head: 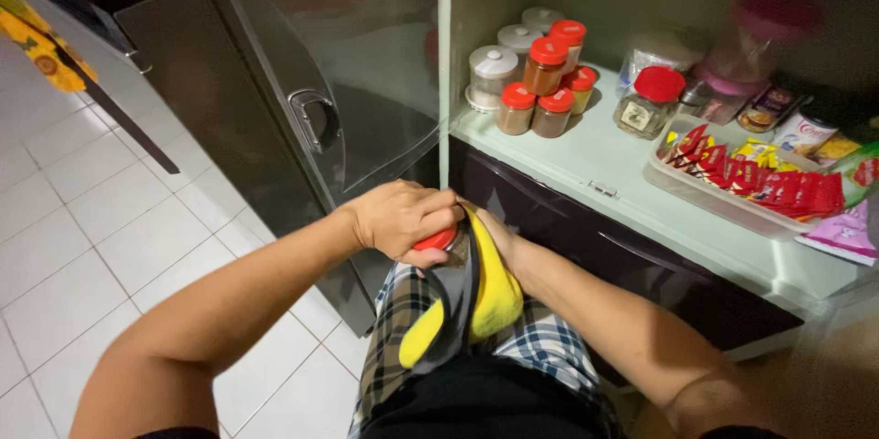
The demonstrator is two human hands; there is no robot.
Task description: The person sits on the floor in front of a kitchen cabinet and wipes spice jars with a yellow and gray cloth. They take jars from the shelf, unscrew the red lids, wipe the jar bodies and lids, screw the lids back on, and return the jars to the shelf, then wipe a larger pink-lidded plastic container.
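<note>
The person stands at an open cupboard and works on a jar [452, 247] held low in front of the body. The left hand [400, 219] lies over the jar's red lid [434, 239], fingers clenched around its rim, so only a sliver of red shows under the knuckles. The right hand [494, 233] comes in from the other side and grips the jar's body through a yellow cloth [499, 297] that hangs down below the fingers; most of that hand is hidden behind the cloth and the left hand, but it looks closed on the jar.

I judge the step in hand to be a twist of the lid, though I cannot tell whether it goes on or off. The next move calls for a firm counter-grip: lid one way, jar steady in the cloth, with the glass kept upright so nothing spills.

Up and to the right of the fingers, well apart, the shelf [586, 160] bears a cluster of spice jars [540, 82] with red and white lids, and a tray [682, 184] of red sachets further right.
</note>
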